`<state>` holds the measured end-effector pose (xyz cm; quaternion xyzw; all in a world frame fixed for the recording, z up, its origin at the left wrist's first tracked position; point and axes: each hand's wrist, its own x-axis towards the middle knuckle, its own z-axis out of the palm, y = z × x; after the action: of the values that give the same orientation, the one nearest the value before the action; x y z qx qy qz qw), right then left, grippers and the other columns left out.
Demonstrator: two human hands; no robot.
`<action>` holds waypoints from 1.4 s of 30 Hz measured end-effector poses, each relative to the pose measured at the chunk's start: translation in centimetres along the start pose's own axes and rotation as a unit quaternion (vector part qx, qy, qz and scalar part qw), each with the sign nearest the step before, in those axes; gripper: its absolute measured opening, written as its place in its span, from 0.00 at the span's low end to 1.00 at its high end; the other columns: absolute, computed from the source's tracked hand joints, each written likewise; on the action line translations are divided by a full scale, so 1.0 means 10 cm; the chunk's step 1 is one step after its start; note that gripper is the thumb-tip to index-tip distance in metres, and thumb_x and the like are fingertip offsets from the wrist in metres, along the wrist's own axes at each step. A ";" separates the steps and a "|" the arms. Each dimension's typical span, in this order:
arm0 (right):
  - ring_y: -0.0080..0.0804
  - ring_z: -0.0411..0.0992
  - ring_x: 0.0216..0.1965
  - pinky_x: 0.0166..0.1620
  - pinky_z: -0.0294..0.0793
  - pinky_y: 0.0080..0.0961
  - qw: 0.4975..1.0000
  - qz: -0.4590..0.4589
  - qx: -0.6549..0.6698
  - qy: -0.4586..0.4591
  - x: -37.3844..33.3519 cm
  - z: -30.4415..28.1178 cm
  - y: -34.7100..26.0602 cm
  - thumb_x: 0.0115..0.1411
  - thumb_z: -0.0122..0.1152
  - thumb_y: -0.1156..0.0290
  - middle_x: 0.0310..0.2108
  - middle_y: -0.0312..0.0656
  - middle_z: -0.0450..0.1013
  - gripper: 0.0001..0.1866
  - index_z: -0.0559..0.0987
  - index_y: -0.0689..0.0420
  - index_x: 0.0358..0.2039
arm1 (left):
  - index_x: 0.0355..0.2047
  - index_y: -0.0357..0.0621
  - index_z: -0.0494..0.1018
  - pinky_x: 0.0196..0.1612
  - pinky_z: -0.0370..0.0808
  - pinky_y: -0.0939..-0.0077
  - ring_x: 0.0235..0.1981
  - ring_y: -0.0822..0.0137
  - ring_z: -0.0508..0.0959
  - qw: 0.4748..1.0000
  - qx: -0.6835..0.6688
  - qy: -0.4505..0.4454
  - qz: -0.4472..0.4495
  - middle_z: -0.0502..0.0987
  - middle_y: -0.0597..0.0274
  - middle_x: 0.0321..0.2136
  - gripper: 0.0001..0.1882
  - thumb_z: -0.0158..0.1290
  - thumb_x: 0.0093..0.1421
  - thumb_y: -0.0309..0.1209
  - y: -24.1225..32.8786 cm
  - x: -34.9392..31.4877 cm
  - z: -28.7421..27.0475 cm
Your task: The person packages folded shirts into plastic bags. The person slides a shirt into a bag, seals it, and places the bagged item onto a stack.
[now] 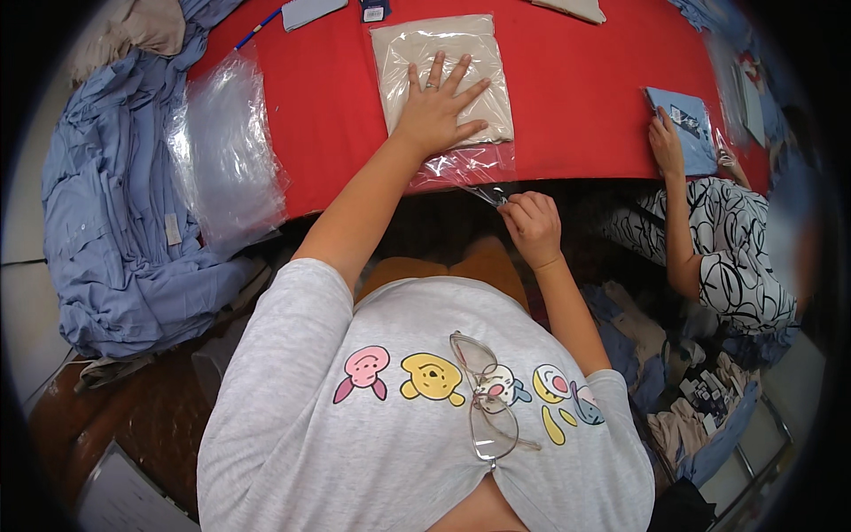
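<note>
A folded beige garment (pixel 390 66) lies inside a clear plastic bag (pixel 470 167) on the red-covered table. My left hand (pixel 436 111) presses flat on the bagged garment, its fingers spread and a ring on one of them. The bag's near end reaches past the table's front edge. There my right hand (pixel 534 223) pinches a corner of the clear plastic, fingers curled closed, and the film is pulled taut toward it.
Left of me lie a stack of clear plastic bags (pixel 226 151) and a large heap of blue garments (pixel 115 213). At the right, another person (pixel 727 239) handles a folded blue garment (pixel 691 133). A blue pen (pixel 259 29) lies at the back left of the red table (pixel 585 97).
</note>
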<state>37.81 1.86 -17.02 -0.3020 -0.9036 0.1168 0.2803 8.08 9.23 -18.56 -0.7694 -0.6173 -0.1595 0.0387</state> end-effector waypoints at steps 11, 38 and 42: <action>0.40 0.76 0.46 0.56 0.70 0.43 0.998 -0.022 0.029 -0.052 0.64 0.58 -0.50 0.57 0.75 0.67 0.42 0.38 0.78 0.15 0.85 0.54 0.44 | 0.78 0.79 0.61 0.74 0.38 0.14 0.82 0.37 0.42 1.000 0.012 -0.007 -0.008 0.47 0.59 0.83 0.42 0.47 0.67 0.72 -0.02 0.01 0.02; 0.44 0.74 0.44 0.52 0.77 0.40 0.988 -0.105 0.097 -0.057 0.72 0.67 -0.36 0.58 0.63 0.75 0.39 0.44 0.74 0.13 0.81 0.60 0.44 | 0.78 0.79 0.59 0.74 0.41 0.14 0.82 0.37 0.42 0.999 0.024 -0.008 -0.026 0.47 0.58 0.83 0.42 0.47 0.67 0.72 -0.08 0.01 0.08; 0.43 0.75 0.46 0.54 0.77 0.41 0.978 -0.160 0.101 -0.088 0.57 0.65 -0.25 0.59 0.59 0.73 0.43 0.44 0.76 0.13 0.81 0.61 0.44 | 0.79 0.79 0.58 0.73 0.41 0.14 0.82 0.36 0.44 0.999 0.028 -0.011 -0.034 0.48 0.57 0.83 0.42 0.47 0.67 0.72 -0.06 0.02 0.07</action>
<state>29.07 3.08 -18.86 -0.1124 -0.9449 0.1874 0.2436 7.64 9.74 -19.27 -0.7483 -0.6476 -0.1353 0.0479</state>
